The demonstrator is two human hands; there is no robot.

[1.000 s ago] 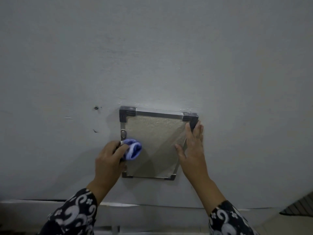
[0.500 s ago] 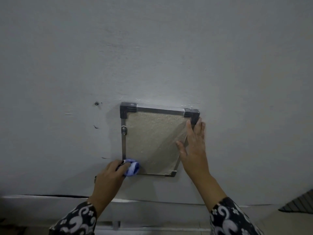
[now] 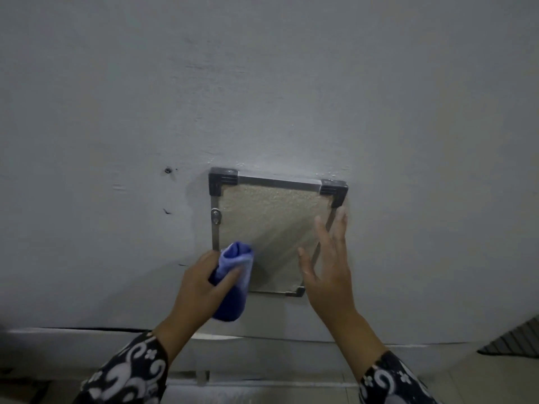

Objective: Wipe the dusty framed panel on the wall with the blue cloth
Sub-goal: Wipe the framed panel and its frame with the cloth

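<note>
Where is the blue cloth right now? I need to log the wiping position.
In the head view, the blue cloth is bunched in the left hand, against the framed panel at its lower-left corner.

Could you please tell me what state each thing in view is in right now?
framed panel: mounted on the wall, surface dusty.
blue cloth: bunched up, pressed against the panel's lower left.
left hand: closed around the cloth.
right hand: open, fingers spread along the panel's right edge.
wall: grey, with small marks.
</note>
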